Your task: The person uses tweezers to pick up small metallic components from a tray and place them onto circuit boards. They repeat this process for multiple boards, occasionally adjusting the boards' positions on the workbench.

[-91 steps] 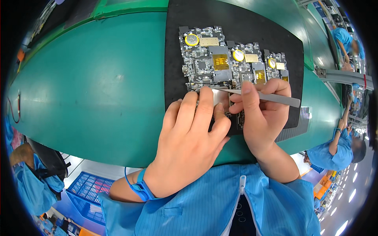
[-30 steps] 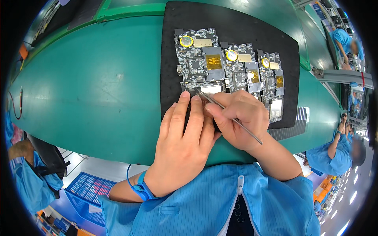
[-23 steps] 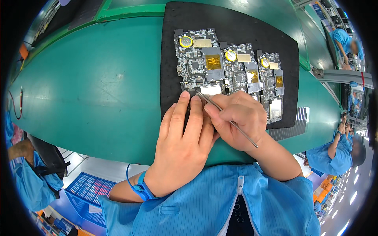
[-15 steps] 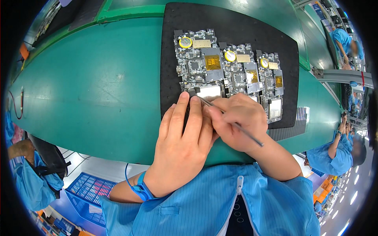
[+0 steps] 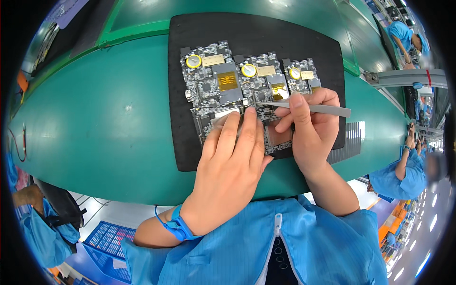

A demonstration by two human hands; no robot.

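Three populated circuit boards lie side by side on a black mat: a left board, a middle board and a right board. Each carries a yellow-rimmed coin cell near its far end. My left hand is open, its fingers laid flat over the near part of the left board and reaching the edge of the middle one. Metal tweezers are gripped in my right hand, with their tips over the middle board, close to my left fingertips. My hands hide parts of the boards.
A green tabletop surrounds the mat. Beside the mat's right edge lies a grey ribbed piece. A thin probe-like tool with a cord is at far left. A blue basket stands below the table. Co-workers sit at the right.
The boards and mat appear shifted left in view. My left fingers now reach the gap between left and middle boards. My right hand moved right, and the tweezers turned from slanting to nearly level.
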